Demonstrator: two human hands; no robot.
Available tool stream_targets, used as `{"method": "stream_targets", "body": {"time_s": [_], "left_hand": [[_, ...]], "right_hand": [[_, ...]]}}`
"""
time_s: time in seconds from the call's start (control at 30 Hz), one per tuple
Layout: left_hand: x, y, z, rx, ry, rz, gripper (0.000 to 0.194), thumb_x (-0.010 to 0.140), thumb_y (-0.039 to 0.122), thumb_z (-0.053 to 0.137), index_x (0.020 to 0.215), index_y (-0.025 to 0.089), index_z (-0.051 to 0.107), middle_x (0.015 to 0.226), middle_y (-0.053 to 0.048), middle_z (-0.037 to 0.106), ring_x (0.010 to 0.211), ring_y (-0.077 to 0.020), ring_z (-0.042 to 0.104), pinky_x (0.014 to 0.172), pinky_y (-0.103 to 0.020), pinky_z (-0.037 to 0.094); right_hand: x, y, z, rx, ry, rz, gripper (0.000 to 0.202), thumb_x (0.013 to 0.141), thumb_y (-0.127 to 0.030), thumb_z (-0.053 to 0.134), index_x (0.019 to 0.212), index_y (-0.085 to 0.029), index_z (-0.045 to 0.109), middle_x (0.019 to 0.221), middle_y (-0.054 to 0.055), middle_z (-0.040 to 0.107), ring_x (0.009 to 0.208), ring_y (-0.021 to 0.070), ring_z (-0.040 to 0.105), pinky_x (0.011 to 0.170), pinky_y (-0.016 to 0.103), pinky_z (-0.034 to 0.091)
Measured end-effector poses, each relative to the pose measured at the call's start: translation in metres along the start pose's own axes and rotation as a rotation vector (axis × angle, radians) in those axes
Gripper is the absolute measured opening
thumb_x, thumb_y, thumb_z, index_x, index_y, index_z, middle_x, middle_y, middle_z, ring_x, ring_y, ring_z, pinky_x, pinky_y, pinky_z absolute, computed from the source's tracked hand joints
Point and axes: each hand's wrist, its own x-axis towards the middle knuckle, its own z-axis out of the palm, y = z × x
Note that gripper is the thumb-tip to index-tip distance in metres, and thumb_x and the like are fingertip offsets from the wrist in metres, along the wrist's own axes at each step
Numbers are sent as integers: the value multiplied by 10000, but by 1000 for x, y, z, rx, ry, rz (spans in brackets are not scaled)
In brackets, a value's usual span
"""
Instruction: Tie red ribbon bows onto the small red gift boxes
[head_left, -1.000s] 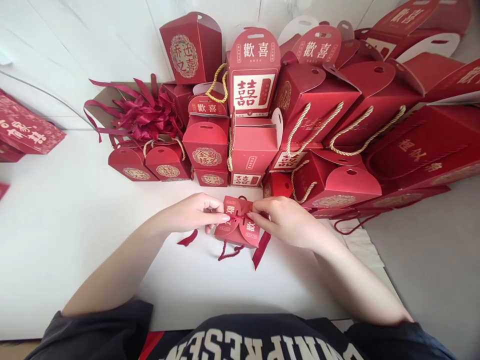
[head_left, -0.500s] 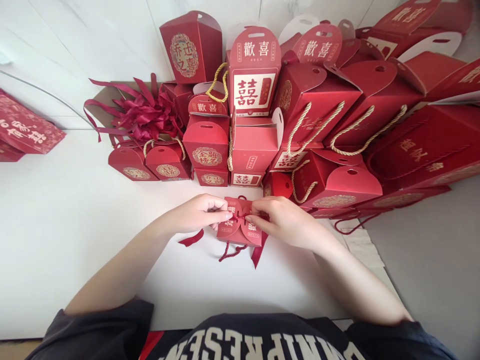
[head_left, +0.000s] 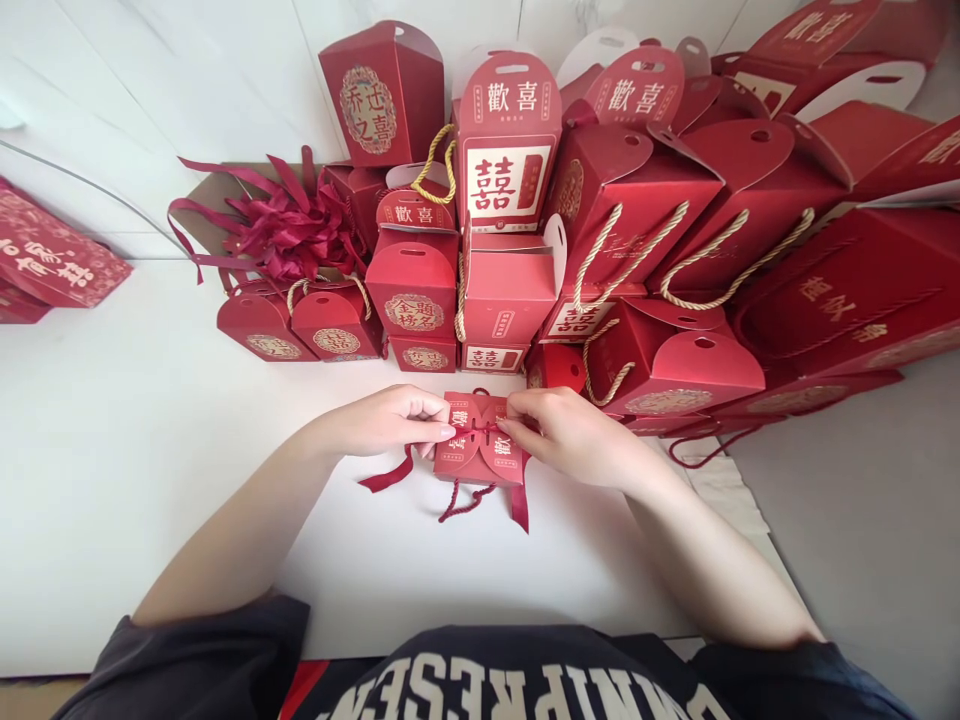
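A small red gift box (head_left: 480, 465) with gold lettering lies on the white table, its two rounded flaps meeting on top. Across the flaps runs a dark red ribbon (head_left: 388, 476), whose loose ends hang at the box's left and lower right. My left hand (head_left: 401, 420) pinches the ribbon at the left side of the box. On the right side my right hand (head_left: 551, 430) pinches the other part of it, fingers closed. A twisted dark red cord handle (head_left: 466, 502) sticks out at the near edge of the box.
Red boxes (head_left: 416, 300) stand stacked behind the hands and to the right, some with gold rope handles. A carton of loose ribbons (head_left: 292, 225) is at the back left. Red packaging (head_left: 56, 250) sits at the far left, and a wall (head_left: 225, 70) rises behind.
My hands have moved slightly apart, drawing the ribbon straighter across the flaps. The right ribbon end now hangs more vertically.
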Motion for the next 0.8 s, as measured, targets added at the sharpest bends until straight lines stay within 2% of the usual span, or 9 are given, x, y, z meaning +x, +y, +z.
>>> {"method": "stream_targets", "body": {"time_s": [0.2, 0.33, 0.43, 0.5, 0.57, 0.67, 0.73, 0.8], "left_hand": [[0, -6, -9, 3, -39, -44, 339, 864, 431, 595, 672, 152, 577, 649, -14, 616, 610, -127, 563, 615, -242, 447], [-6, -5, -19, 71, -3, -59, 338, 858, 440, 617, 696, 147, 657, 584, -4, 589, 565, -115, 559, 561, -214, 444], [-14, -4, -28, 67, -48, -73, 300, 856, 409, 636, 728, 149, 711, 597, -25, 631, 582, -128, 596, 569, -218, 470], [-18, -4, -33, -15, -137, -82, 263, 837, 390, 665, 768, 148, 743, 649, -58, 682, 607, -152, 629, 581, -241, 497], [-20, -4, -35, -114, -170, -68, 257, 812, 393, 699, 795, 145, 764, 727, -95, 718, 636, -171, 649, 546, -243, 496], [-18, -5, -30, -241, -37, -25, 313, 770, 425, 740, 691, 123, 755, 835, -145, 747, 682, -183, 658, 458, -204, 435], [-14, -6, -24, -344, 42, -24, 347, 733, 444, 766, 655, 107, 749, 875, -167, 761, 595, -148, 624, 402, -186, 374], [-11, -8, -18, -454, 59, -31, 349, 701, 455, 790, 696, 107, 766, 936, -173, 767, 473, -84, 545, 366, -181, 335]], "right_hand": [[-2, 0, -3, 40, 1, 45, 360, 962, -338, 487, 645, -200, 389, 571, -54, 381, 540, 101, 353, 539, 254, 259], [-3, 1, -9, 76, 1, 109, 407, 949, -373, 508, 601, -194, 396, 543, -52, 385, 528, 99, 356, 510, 252, 250], [-5, 2, -13, 221, -123, 108, 385, 945, -393, 515, 624, -189, 464, 551, -43, 469, 526, 97, 428, 509, 233, 301], [-7, 2, -14, 362, -246, 70, 337, 937, -407, 533, 684, -186, 519, 565, -42, 508, 520, 96, 468, 520, 221, 353], [-9, 2, -16, 464, -327, 44, 298, 926, -415, 554, 740, -182, 563, 578, -40, 522, 524, 100, 493, 534, 218, 398], [-10, 1, -17, 514, -359, 23, 280, 917, -415, 571, 787, -170, 615, 602, -23, 550, 554, 112, 521, 560, 221, 438], [-10, 0, -18, 506, -368, 1, 276, 912, -409, 585, 793, -165, 635, 617, -15, 572, 568, 116, 538, 572, 222, 442], [-9, 0, -18, 505, -395, -17, 267, 919, -389, 583, 806, -159, 657, 652, -1, 610, 598, 123, 570, 594, 224, 448]]}}
